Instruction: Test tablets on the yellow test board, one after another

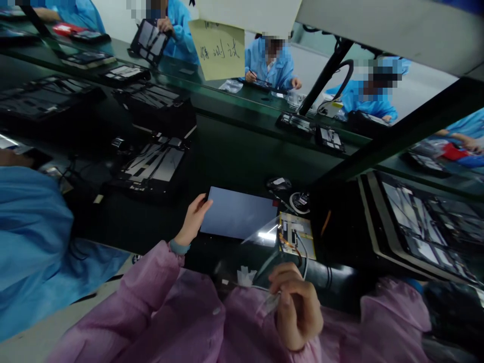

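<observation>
A flat tablet-like panel (238,213) with a blank grey screen lies on the dark bench in front of me. My left hand (193,218) grips its left edge, fingers curled round the corner. My right hand (297,307) is closed in a pinch on a clear plastic film (264,234) that lifts off the panel's right end. Beside that end sits a small board with yellow tape and orange wiring (297,234). Both my sleeves are pink.
A person's blue sleeve (34,237) fills the left. Open tablet chassis (151,169) lie on the green conveyor (234,146), another chassis (423,222) at right. Several people in blue work across the line. A yellow note (219,50) hangs above.
</observation>
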A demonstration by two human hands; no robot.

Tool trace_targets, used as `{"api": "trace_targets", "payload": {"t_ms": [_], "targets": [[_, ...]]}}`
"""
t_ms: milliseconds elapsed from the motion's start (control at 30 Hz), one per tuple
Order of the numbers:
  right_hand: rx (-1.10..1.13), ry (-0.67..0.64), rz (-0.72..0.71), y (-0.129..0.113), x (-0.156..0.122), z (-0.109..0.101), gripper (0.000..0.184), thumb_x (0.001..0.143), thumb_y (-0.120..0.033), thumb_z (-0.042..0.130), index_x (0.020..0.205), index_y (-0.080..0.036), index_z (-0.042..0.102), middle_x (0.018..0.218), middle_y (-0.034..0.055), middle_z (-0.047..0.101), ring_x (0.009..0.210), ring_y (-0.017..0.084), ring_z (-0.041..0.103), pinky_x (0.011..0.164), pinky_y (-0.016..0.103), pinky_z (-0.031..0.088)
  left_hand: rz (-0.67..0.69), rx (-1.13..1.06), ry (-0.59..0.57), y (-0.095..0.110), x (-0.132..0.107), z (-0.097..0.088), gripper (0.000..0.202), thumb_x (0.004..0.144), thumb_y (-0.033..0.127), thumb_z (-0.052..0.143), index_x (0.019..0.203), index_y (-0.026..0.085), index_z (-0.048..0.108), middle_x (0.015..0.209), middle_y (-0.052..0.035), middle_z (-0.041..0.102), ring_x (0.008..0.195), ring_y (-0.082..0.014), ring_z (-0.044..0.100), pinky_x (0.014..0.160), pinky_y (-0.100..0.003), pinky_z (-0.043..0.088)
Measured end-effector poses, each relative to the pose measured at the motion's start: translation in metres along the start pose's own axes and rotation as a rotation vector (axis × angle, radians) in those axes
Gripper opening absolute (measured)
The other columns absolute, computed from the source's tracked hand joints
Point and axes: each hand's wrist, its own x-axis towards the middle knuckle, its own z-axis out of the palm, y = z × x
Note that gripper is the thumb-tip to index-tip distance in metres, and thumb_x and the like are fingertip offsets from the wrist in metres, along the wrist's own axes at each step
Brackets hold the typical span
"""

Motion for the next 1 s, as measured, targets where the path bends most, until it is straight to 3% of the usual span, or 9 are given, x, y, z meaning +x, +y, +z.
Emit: {"api": "trace_targets", "payload": {"t_ms": [133,300,400,533,633,733,833,933,1000], "targets": [[-0.061,-0.068,0.022,0.002,0.008,-0.003,0.012,0.091,-0.010,0.044,0.089,-0.018,0.052,0.070,-0.0001,0.053,0.070,0.016,0.056,0.062,0.031,0.044,0.020,-0.051,-0.066,0.003,-0.002,0.002,0.038,0.077,0.047,0.069,0.104,0.020,0.065,0.100,-0.0060,0.067,0.095,-0.0235,0.063,0.082,-0.034,0.051],[-0.609,-0.318,0.118,0.012,0.020,-0.011,0.009,0.094,-0.015,0.047,0.091,-0.019,0.054,0.077,0.0014,0.057,0.070,0.014,0.056,0.062,0.026,0.041,0.003,-0.077,-0.043,0.004,-0.002,0.001,0.038,0.077,0.046,0.069,0.103,0.020,0.066,0.104,-0.0065,0.068,0.099,-0.0242,0.063,0.083,-0.033,0.051],[-0.918,-0.494,0.056,0.022,0.034,0.000,0.013,0.095,-0.021,0.048,0.102,-0.018,0.059,0.083,0.0054,0.062,0.076,0.019,0.058,0.069,0.031,0.042,0.032,-0.070,-0.102,0.007,-0.003,0.001,0.037,0.079,0.043,0.068,0.107,0.019,0.065,0.103,-0.0057,0.067,0.096,-0.0228,0.063,0.080,-0.031,0.051],[-1.205,-0.511,0.002,0.041,0.054,0.032,0.034,0.092,-0.030,0.058,0.124,-0.019,0.058,0.109,0.0147,0.065,0.101,0.030,0.059,0.091,0.049,0.040,0.025,-0.104,-0.081,0.008,-0.003,0.002,0.035,0.078,0.042,0.069,0.103,0.018,0.065,0.099,-0.0049,0.067,0.093,-0.0218,0.063,0.078,-0.029,0.050],[-1.154,-0.561,-0.109,0.062,0.063,0.058,0.053,0.088,-0.037,0.065,0.135,-0.018,0.050,0.138,0.0179,0.052,0.130,0.036,0.043,0.109,0.060,0.026,-0.014,-0.143,-0.059,0.007,-0.003,0.003,0.036,0.076,0.042,0.071,0.102,0.019,0.065,0.099,-0.0048,0.068,0.094,-0.0222,0.064,0.077,-0.030,0.051],[-1.041,-0.645,-0.192,0.084,0.061,0.074,0.064,0.086,-0.040,0.068,0.141,-0.017,0.044,0.147,0.0163,0.043,0.139,0.035,0.033,0.114,0.060,0.021,-0.038,-0.165,-0.030,0.007,-0.004,0.004,0.039,0.074,0.044,0.073,0.104,0.020,0.065,0.100,-0.0055,0.069,0.095,-0.0230,0.066,0.076,-0.030,0.052],[-1.001,-0.613,-0.190,0.100,0.052,0.077,0.046,0.088,-0.027,0.066,0.131,-0.020,0.053,0.137,0.0121,0.053,0.139,0.034,0.034,0.114,0.061,0.023,-0.060,-0.162,-0.022,0.009,-0.004,0.005,0.041,0.073,0.045,0.073,0.105,0.019,0.065,0.101,-0.0064,0.069,0.094,-0.0237,0.066,0.077,-0.031,0.053],[-0.955,-0.528,-0.196,0.104,0.044,0.073,0.022,0.089,-0.010,0.056,0.106,-0.022,0.065,0.120,0.0071,0.062,0.140,0.033,0.033,0.115,0.060,0.024,-0.083,-0.155,-0.004,0.010,-0.004,0.005,0.043,0.072,0.045,0.074,0.105,0.018,0.065,0.101,-0.0071,0.070,0.093,-0.0241,0.067,0.075,-0.032,0.054],[-0.885,-0.508,-0.202,0.100,0.043,0.069,0.018,0.091,-0.011,0.053,0.101,-0.021,0.065,0.123,0.0076,0.060,0.141,0.032,0.032,0.114,0.061,0.024,-0.078,-0.151,0.008,0.008,-0.003,0.005,0.044,0.071,0.046,0.074,0.104,0.019,0.065,0.100,-0.0068,0.069,0.093,-0.0236,0.067,0.075,-0.031,0.054]]}}
